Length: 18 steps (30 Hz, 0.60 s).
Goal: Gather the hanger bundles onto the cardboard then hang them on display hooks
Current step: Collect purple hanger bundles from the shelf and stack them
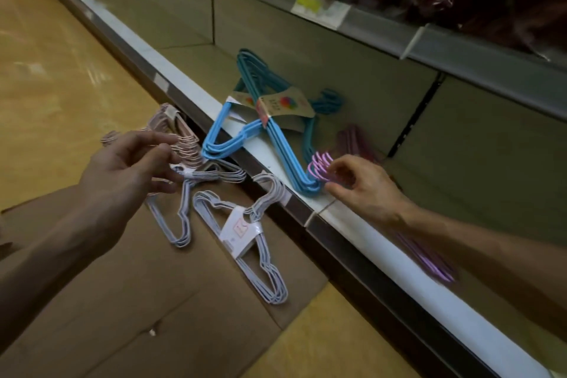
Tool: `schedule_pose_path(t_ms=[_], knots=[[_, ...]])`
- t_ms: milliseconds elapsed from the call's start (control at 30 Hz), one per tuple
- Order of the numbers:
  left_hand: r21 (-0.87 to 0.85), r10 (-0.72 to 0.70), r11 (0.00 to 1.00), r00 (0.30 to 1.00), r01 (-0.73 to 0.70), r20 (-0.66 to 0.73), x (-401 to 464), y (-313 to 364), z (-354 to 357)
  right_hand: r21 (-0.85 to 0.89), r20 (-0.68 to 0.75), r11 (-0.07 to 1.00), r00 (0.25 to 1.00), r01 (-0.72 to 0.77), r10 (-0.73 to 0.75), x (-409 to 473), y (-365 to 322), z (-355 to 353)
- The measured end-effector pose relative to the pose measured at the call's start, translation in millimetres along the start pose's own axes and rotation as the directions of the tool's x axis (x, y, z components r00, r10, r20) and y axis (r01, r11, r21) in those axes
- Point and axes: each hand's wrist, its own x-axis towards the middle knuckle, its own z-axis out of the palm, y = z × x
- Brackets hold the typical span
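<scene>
Fingers (333, 186) of right hand (365, 187) pinch purple hanger bundle (322, 164) hooks at shelf (352, 242) front edge; left hand (129, 166) hovers loose-fingered, holding nothing, over cardboard (153, 270). Bundle looks light, stiff, snag-prone; hooks are a sound hold.

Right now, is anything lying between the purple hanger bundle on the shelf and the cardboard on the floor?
The right hand pinches the purple wire hanger bundle by its hooks. The blue plastic hanger bundle touches those hooks on the cardboard's side; the brown cardboard sheet lies below the ledge.
</scene>
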Motion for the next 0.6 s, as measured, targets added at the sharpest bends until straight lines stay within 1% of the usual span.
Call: schedule_pose_path(t_ms=[100,167,200,233,300,333,400,467,533,567,600], knots=[[-0.01,-0.02,1.0,0.999,0.02,0.032,5,-5,19,-0.01,-0.042,0.983,0.982,-0.185,0.184,-9,27,-14],[-0.005,-0.03,1.0,0.998,0.031,0.05,7,-7,30,-0.037,-0.079,0.954,0.953,-0.296,0.293,-10,45,-18],[-0.003,-0.036,0.999,0.998,0.036,0.056,8,-8,35,-0.022,-0.073,0.937,0.935,-0.35,0.348,-11,54,-19],[-0.001,-0.043,0.999,0.997,0.044,0.062,8,-8,40,0.012,-0.037,0.915,0.915,-0.402,0.403,-13,63,-18],[0.009,-0.058,0.998,0.995,0.057,0.086,7,-11,48,0.089,0.122,0.859,0.862,-0.504,0.492,-16,80,-16],[0.015,-0.064,0.998,0.993,0.063,0.099,6,-12,51,0.122,0.213,0.835,0.836,-0.537,0.506,-16,86,-15],[0.022,-0.081,0.997,0.99,0.079,0.12,6,-13,58,0.163,0.344,0.798,0.791,-0.581,0.506,-16,92,-11],[0.028,-0.099,0.995,0.986,0.096,0.132,5,-14,67,0.143,0.427,0.773,0.743,-0.618,0.515,-14,91,-5],[0.031,-0.118,0.993,0.982,0.115,0.15,4,-15,77,0.103,0.513,0.727,0.663,-0.679,0.546,-12,90,2],[0.032,-0.129,0.992,0.979,0.125,0.158,4,-17,82,0.088,0.527,0.726,0.651,-0.682,0.547,-13,89,3],[0.033,-0.14,0.99,0.976,0.136,0.166,4,-18,87,0.088,0.499,0.748,0.679,-0.658,0.538,-14,89,3]])
